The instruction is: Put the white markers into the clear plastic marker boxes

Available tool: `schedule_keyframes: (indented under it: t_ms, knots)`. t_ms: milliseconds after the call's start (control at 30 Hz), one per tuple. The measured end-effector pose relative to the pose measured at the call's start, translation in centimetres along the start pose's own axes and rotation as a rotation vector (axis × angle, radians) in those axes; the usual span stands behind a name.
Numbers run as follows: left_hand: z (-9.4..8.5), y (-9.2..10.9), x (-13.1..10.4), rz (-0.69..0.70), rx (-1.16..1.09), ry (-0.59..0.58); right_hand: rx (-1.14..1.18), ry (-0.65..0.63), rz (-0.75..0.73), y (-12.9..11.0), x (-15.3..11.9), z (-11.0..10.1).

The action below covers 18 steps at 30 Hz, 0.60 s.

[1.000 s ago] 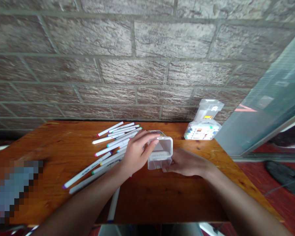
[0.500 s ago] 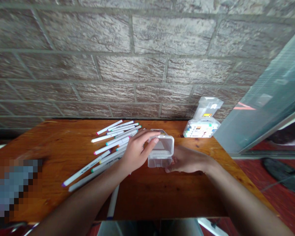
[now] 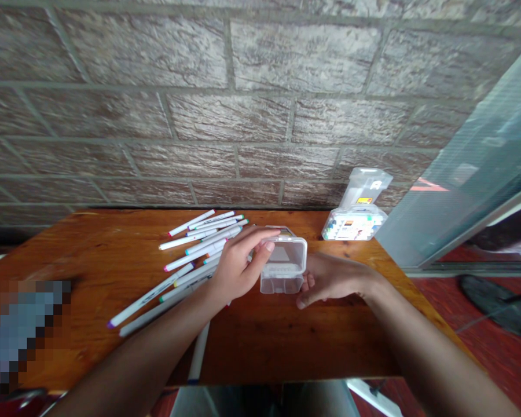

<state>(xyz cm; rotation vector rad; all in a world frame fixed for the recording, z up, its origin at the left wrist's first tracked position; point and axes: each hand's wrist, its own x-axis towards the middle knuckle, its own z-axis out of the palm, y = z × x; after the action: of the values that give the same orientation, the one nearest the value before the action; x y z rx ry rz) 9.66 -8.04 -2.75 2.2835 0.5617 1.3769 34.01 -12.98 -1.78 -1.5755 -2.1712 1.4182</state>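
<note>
A clear plastic case (image 3: 283,258) stands on the wooden table (image 3: 312,347) between my hands, its lid raised. My left hand (image 3: 245,260) has its fingers wrapped at the lid's upper left edge. Beside the case's right side is my right hand (image 3: 330,278), fingers curled and thumb pointing left; whether they grip the case is hard to make out. White markers (image 3: 151,295) with coloured ends lie scattered left of the case, several of them partly under my left hand and forearm.
At the back right, a second clear case (image 3: 355,225) holds several markers, its lid (image 3: 364,188) standing up near the brick wall (image 3: 260,116). A pixelated object (image 3: 21,324) lies at the left. One marker (image 3: 198,353) lies near the front edge.
My right thumb and fingers have shifted slightly right, away from the case's lower part. My left thumb has moved a little left on the lid. The view has shifted slightly.
</note>
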Motion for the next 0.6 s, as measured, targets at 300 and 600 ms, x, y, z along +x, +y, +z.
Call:
schedule_keyframes:
  t_ms: [300,600]
  knots:
    - [-0.3,-0.7,0.1,-0.040,0.015,0.038,-0.077,0.019,0.092,1.3,-0.3,-1.4]
    - [-0.5,-3.5,0.1,-0.193,0.060,0.014,-0.187,0.340,0.059,1.0,-0.1,-1.9]
